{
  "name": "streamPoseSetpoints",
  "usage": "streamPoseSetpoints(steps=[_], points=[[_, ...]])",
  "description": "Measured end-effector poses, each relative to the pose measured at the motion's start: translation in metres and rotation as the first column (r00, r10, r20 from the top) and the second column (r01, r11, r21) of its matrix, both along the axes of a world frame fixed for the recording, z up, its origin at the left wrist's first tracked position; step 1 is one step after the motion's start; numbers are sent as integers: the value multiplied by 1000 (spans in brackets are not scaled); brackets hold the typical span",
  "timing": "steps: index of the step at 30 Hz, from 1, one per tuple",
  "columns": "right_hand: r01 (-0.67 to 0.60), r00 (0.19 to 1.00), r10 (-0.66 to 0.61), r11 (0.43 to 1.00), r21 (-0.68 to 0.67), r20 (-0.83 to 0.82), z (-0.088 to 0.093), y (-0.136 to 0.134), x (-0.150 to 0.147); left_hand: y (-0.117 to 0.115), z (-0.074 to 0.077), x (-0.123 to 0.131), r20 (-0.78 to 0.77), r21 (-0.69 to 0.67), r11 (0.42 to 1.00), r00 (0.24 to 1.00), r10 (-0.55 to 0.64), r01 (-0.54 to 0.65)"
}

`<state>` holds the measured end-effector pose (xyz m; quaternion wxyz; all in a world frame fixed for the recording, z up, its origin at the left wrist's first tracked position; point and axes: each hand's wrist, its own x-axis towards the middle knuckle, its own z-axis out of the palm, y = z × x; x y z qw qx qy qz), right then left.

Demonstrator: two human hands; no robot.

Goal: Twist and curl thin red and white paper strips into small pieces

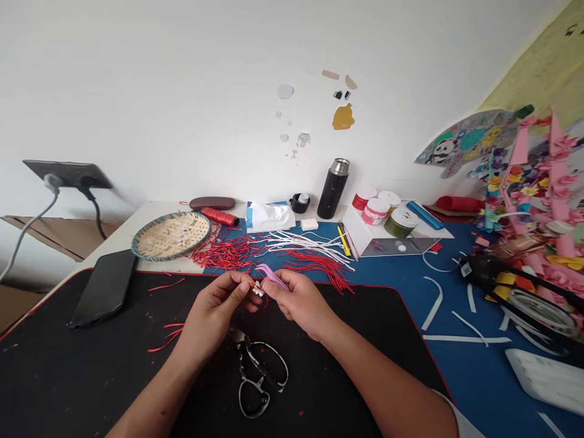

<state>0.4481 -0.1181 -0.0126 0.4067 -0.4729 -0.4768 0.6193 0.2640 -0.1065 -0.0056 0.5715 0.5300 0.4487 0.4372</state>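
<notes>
A small red-and-white knotted cord piece [258, 289] sits between my two hands above the black mat [150, 377]. My left hand [218, 299] pinches its red side between thumb and forefinger. My right hand [301, 303] is closed around purple tweezers [274, 278] with a bent tip pointing up and left. The right fingertips also come close to the white part of the knot; whether they touch it I cannot tell. Below the hands lie scissors [262, 377] with black-and-white handles, their blades partly hidden by my left hand.
Red cords [228, 250] and white cords [305, 244] lie behind the mat. A woven basket [146, 250] and a phone [104, 289] are at left. A black flask [333, 190] stands by the wall, near paint jars [401, 223]. Paper flowers [563, 146] crowd the right.
</notes>
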Motion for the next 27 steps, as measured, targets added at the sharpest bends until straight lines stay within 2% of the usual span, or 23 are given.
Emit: streamPoseSetpoints(steps=[9,16,20,23,27], points=[[9,1000,-10,1000,23,13,-1,-1,0,-2,0,-2,-56,43,996,995,-81,84],[-13,1000,12,999,35,26,-2,-1,0,0,-4,-2,-96,32,999,995,-20,23],[-9,1000,9,999,35,8,-1,-1,1,1,-5,-1,-50,-21,999,998,-29,28],[13,999,-14,999,42,31,-2,0,2,1,-4,-1,-23,-55,995,997,-79,78],[27,998,-31,998,60,63,-2,1,4,3,-2,-1,-76,-79,984,983,-167,161]])
